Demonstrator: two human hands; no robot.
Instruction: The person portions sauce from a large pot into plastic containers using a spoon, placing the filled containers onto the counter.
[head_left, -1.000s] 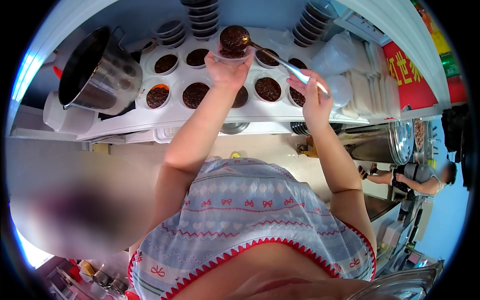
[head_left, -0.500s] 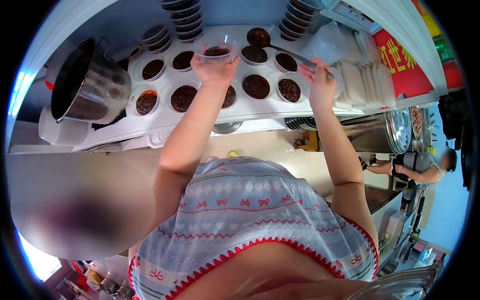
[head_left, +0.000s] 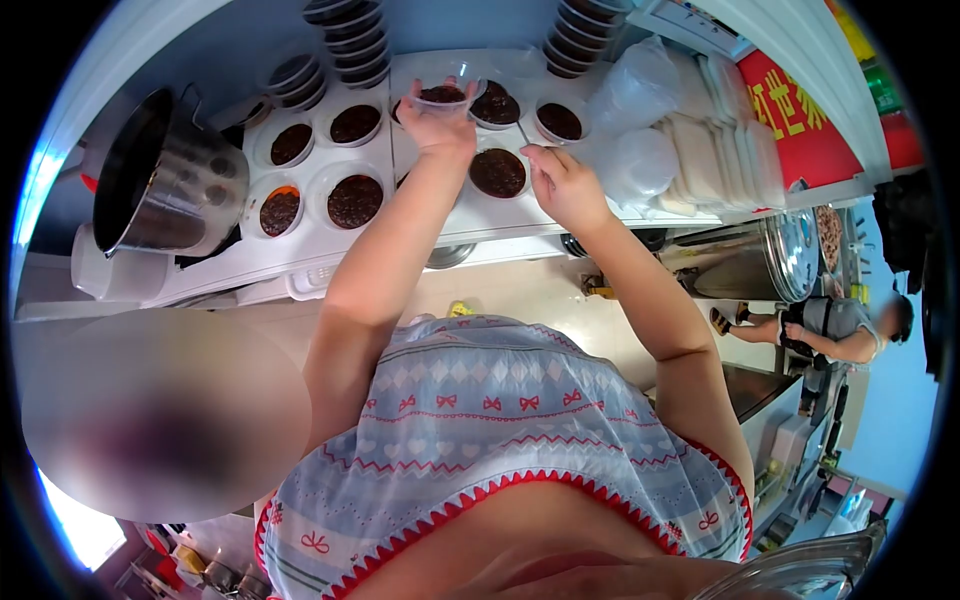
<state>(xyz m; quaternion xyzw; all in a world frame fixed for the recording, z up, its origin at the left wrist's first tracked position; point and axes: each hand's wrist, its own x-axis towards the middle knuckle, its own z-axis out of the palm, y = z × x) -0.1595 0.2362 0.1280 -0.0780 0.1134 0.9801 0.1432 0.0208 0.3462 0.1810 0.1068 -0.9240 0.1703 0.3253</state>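
Observation:
My left hand (head_left: 438, 130), palm up, supports a clear plastic bowl (head_left: 474, 90) with some dark, chunky sauce in its bottom. The bowl is held above the white counter. My right hand (head_left: 572, 192) is closed, and its fingers are around the handle of a ladle (head_left: 523, 132). The ladle's handle is mostly hidden, and its head is hard to tell from the dark sauce behind the held bowl. Close to my right hand stand a filled bowl (head_left: 498, 173) and another filled bowl (head_left: 559, 121). My left forearm partly covers other bowls.
Several sauce-filled bowls, such as a left-hand bowl (head_left: 354, 201), stand in rows. A large steel pot (head_left: 205, 185) is at left. Stacked bowls (head_left: 358, 45) line the back wall. Plastic bags (head_left: 640, 85) and stacked pale packs (head_left: 700, 150) are at right. Another person (head_left: 835, 330) stands far right.
My right hand has moved left and down toward the bowls, and the ladle's head is no longer raised in plain view. My left hand still holds the clear bowl, in nearly the same place.

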